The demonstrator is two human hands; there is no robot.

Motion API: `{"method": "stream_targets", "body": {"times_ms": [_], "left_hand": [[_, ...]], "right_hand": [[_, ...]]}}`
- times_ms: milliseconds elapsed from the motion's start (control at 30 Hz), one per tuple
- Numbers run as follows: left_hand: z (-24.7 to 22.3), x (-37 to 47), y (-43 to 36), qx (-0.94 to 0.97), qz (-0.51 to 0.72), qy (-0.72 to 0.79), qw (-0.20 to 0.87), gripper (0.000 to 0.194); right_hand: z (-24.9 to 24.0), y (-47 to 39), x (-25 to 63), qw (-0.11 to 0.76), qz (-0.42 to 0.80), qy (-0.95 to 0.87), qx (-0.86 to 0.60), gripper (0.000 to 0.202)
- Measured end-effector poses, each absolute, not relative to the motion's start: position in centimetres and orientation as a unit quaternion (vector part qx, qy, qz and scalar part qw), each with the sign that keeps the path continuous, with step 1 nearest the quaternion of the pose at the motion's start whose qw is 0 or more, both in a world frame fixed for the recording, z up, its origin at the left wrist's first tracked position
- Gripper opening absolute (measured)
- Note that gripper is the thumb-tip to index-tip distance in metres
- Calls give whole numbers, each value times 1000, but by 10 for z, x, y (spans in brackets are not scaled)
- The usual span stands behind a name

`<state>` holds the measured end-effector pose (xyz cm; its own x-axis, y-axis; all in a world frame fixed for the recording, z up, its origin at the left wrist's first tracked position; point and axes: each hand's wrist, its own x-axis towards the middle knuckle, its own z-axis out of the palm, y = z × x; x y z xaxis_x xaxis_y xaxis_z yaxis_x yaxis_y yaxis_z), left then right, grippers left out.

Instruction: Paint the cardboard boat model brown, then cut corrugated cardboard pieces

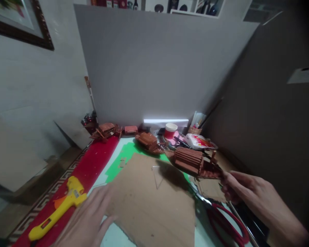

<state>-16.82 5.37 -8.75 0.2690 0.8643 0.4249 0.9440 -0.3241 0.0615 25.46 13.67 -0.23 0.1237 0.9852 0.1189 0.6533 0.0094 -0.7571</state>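
My right hand pinches one end of a brown model boat with a ribbed cabin. The boat is lifted over the right side of a cardboard sheet, and its shadow falls on the sheet. My left hand lies over the sheet's left edge, fingers stretched out and slightly blurred, holding nothing. A thin triangle outline shows on the cardboard. Left of my left hand rests a yellow glue gun. Red-handled scissors lie below my right hand, partly under the sheet's right side.
More brown models stand at the back: one boat, another at the left, and a small block-like piece. Behind are a paper cup, a plastic packet and brushes in a holder. A grey panel closes off the back.
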Motion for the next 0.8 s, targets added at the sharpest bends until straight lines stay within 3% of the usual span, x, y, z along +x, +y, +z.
{"method": "stream_targets", "body": {"times_ms": [133,367,600,800], "left_hand": [[-73,-158,51,-767,-106,-632,-43,56],[-62,-152,47,-734,-35,-659,-157,59],[-47,-149,41,-742,-20,-656,-137,61],[-56,-154,43,-764,-49,-635,-106,67]], "right_hand": [[18,141,211,300,333,-648,-616,62],[21,191,92,248,409,-726,-493,45],[0,241,15,191,438,-725,-495,28],[-20,260,-26,167,468,-712,-496,28]]}}
